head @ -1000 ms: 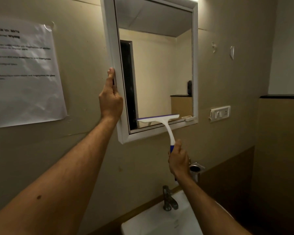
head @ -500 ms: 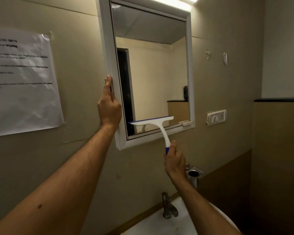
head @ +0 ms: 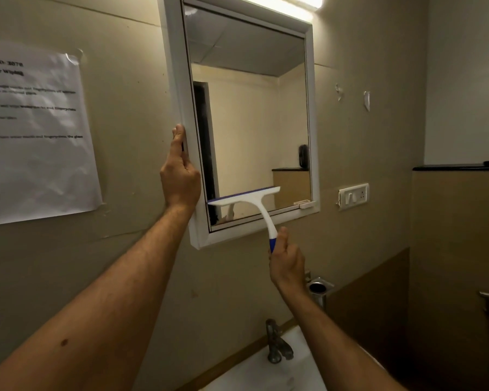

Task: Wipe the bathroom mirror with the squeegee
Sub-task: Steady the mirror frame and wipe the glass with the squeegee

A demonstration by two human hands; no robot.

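A white-framed mirror [head: 251,114] hangs on the beige wall, its left side swung out a little. My left hand [head: 180,173] grips the frame's left edge, thumb pointing up. A white squeegee [head: 246,199] with a blue blade edge and blue handle end lies against the glass near the mirror's bottom, blade roughly level. My right hand [head: 287,262] is closed around the handle's lower end, below the frame's bottom rail.
A printed paper sheet [head: 34,136] is taped to the wall at left. A switch plate [head: 353,195] sits right of the mirror. Below are a metal tap [head: 275,344], a white basin [head: 266,373] and a chrome holder [head: 318,289]. A light bar [head: 291,2] glows above.
The view has tilted up, so the mirror's top and the light show more. The squeegee sits slightly higher and further left along the mirror's bottom. Both hands keep their holds.
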